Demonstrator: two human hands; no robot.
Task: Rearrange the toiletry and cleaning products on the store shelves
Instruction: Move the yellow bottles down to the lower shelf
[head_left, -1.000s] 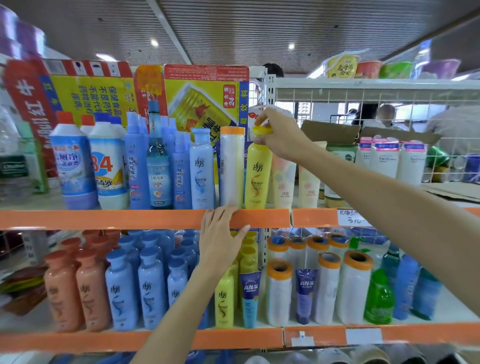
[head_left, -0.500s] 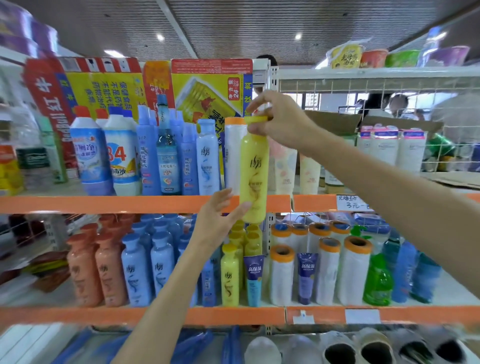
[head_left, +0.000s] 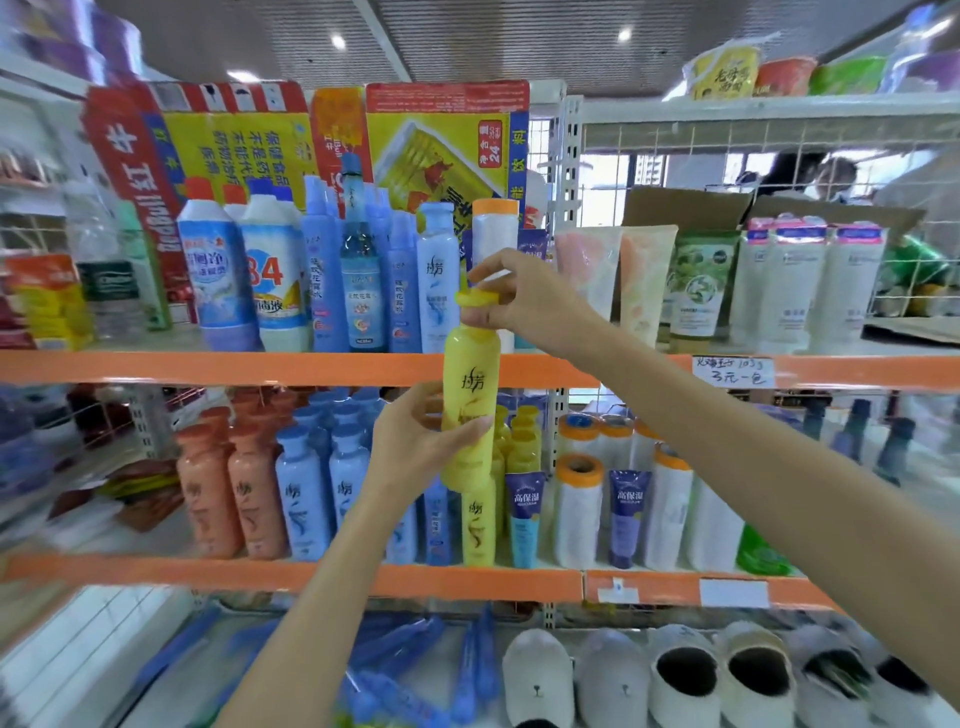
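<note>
My right hand (head_left: 524, 296) is closed around the cap end of the tall yellow plastic shampoo bottle (head_left: 470, 400), fingers pinched over its yellow flip cap (head_left: 475, 300). My left hand (head_left: 415, 441) grips the bottle's lower body, thumb across the front. The bottle hangs upright in the air in front of the orange edge of the upper shelf (head_left: 208, 368), off any surface, and its base sits just above the row of matching yellow bottles (head_left: 478, 525) on the shelf below. It is glossy, slim, rounded at the shoulder, with dark brush-style Chinese characters down the front and a golden swirl beneath them; I cannot read them surely.

Behind it on the upper shelf stand a pale blue bottle of the same shape (head_left: 439, 280) and a white tube with an orange cap (head_left: 493, 228). Further left is a white disinfectant bottle printed "84" (head_left: 272, 275). To the right a handwritten white price tag (head_left: 732, 371) on the shelf edge reads roughly "3元一包".

On the lower shelf (head_left: 363, 579), two small dark blue tubes (head_left: 524, 514) read "高保湿". Left of my hands are light blue bottles (head_left: 301, 499) and salmon-orange bottles (head_left: 208, 493) carrying the same brush lettering. At the bottom lie white slippers (head_left: 685, 675).
</note>
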